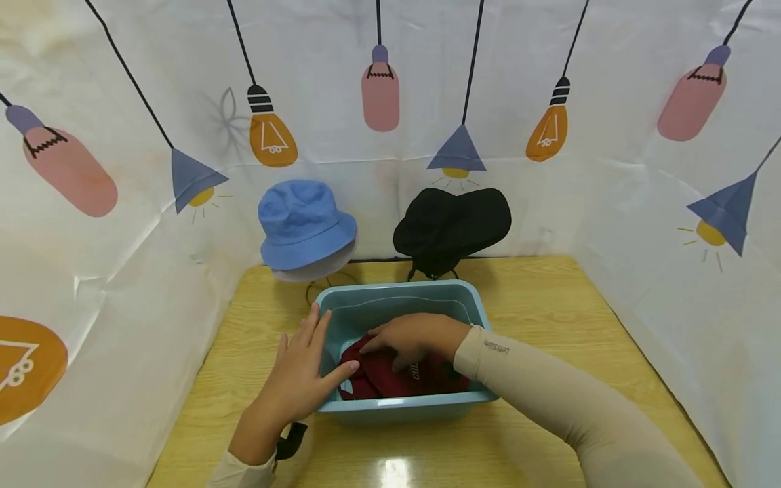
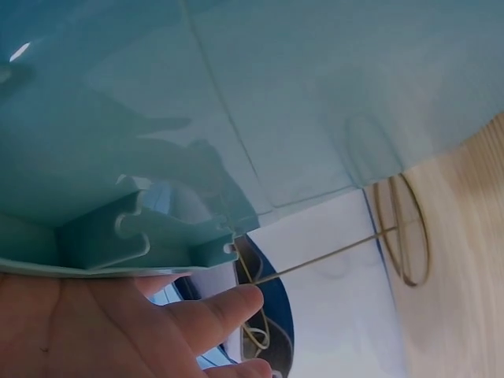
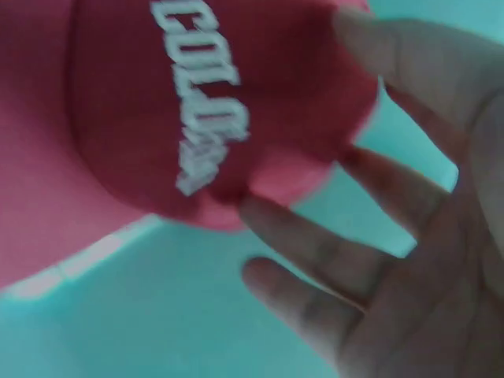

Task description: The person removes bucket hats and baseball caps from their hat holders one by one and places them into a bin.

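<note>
A light blue plastic basin (image 1: 390,404) stands in the middle of the wooden table. Inside it lies a dark red cap (image 1: 384,379) with white letters across its front. My right hand (image 1: 411,333) reaches down into the basin over the cap. In the right wrist view the spread fingertips of that hand (image 3: 409,276) rest at the edge of the cap's crown (image 3: 291,102). My left hand (image 1: 295,379) lies against the basin's left rim, fingers extended and thumb over the edge. Seen from the left wrist, its palm (image 2: 94,323) sits along the rim.
Behind the basin, a blue bucket hat (image 1: 299,227) is at the back left, a thin wire loop (image 1: 309,293) below it. A black hat (image 1: 451,224) is perched at the back right. White sheets (image 1: 610,203) printed with lamps surround the table (image 1: 537,325).
</note>
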